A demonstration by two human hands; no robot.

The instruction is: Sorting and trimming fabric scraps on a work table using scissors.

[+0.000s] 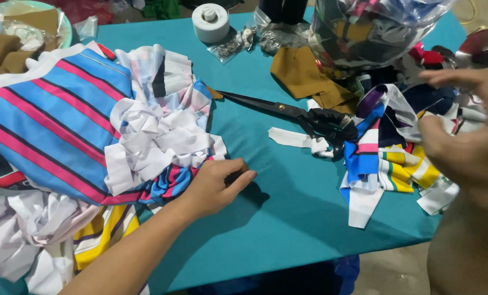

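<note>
Left hand (214, 186): palm down on the teal cloth (287, 207), fingers curled narrow, pinching nothing that shows; it touches the near edge of the striped fabric pile (58, 125). That pile lies at left: blue with pink stripes, white strips (151, 142) heaped on its right side. Centre: black scissors (304, 117) flat on the cloth, blades shut, tips pointing far-left, handles toward the right, well apart from the left hand. Just right of the handles: a heap of coloured scraps (386, 158). Right hand (468, 131): raised above the scraps, blurred, fingers spread and loosely bent, holding nothing visible. Far side: white tape roll (211, 22), clear bag of fabric (369, 27).
</note>
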